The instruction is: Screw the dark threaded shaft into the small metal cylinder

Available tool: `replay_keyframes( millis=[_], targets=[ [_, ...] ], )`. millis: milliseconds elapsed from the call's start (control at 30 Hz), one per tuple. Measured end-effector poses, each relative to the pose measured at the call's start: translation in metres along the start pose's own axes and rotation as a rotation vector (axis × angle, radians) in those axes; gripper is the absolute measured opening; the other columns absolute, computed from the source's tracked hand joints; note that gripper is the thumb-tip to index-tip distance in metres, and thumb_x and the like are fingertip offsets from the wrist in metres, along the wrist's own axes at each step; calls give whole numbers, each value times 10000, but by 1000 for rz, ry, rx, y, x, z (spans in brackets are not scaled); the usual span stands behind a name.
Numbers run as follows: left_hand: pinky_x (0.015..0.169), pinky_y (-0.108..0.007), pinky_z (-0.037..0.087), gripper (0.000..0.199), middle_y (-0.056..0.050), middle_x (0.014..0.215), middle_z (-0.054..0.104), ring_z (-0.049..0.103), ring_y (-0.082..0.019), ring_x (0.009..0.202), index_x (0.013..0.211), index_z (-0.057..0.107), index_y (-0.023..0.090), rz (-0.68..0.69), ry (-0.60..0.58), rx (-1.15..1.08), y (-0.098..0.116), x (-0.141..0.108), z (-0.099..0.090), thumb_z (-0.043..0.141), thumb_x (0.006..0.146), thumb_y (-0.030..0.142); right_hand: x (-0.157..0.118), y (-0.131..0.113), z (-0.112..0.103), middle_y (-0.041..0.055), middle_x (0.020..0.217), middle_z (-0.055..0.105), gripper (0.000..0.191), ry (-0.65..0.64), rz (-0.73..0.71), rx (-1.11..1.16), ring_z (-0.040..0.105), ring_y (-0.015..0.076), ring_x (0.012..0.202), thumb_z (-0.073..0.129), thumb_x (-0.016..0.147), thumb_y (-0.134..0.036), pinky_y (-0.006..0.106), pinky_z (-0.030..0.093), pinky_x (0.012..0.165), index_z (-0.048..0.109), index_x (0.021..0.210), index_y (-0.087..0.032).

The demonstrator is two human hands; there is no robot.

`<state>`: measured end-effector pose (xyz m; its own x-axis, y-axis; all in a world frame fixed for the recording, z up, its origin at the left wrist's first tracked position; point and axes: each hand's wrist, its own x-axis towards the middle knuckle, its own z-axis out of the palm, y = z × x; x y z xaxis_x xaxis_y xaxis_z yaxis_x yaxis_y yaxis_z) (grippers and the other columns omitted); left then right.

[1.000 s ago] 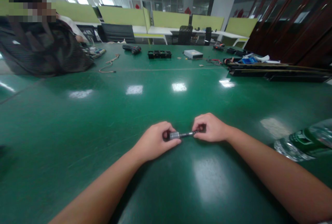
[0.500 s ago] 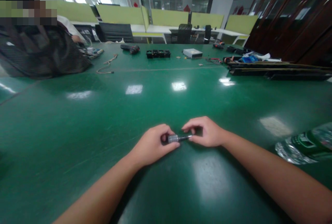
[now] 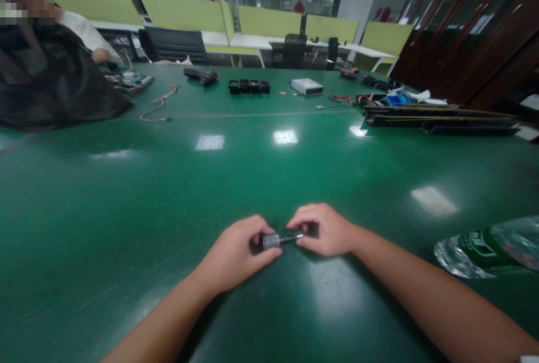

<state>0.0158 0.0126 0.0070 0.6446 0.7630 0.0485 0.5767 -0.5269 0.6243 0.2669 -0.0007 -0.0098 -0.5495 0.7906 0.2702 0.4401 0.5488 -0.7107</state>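
In the head view, the thin shaft (image 3: 289,238) could slip or tilt, because the right hand (image 3: 330,232) is partly open at its tip (if it pinches, I cannot tell). The left hand (image 3: 231,255) has its fingers closed on the grey cylinder (image 3: 271,240), smooth and dull-shining, well apart from the worktop's (image 3: 252,172) far edge.

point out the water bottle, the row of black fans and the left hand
water bottle (image 3: 484,252): head view, green label
black fans (image 3: 249,87): head view, middle of the row
left hand (image 3: 233,253): head view, back of hand
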Motion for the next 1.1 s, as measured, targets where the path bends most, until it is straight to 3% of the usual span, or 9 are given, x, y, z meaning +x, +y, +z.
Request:
replay_keyframes(
  millis=[533, 1100],
  targets=[
    [636, -256, 417, 210, -3, 777, 637, 574, -167, 696, 898, 677, 208, 36, 46, 37, 1, 0, 5, 678, 837, 409, -3, -4, 5, 41, 901, 693, 321, 33, -30, -46, 608, 151, 733, 767, 708, -210, 269, 492, 715, 706, 1022, -174],
    [607, -254, 376, 288, 0, 756, 607, 543, -155, 668, 901, 664, 190, 49, 61, 93, -3, -1, 10, 665, 843, 472, 0, -10, 16, 11, 792, 667, 190, 48, -43, -121, 593, 129, 704, 762, 728, -180, 235, 445, 674, 733, 914, -160]
  ],
)
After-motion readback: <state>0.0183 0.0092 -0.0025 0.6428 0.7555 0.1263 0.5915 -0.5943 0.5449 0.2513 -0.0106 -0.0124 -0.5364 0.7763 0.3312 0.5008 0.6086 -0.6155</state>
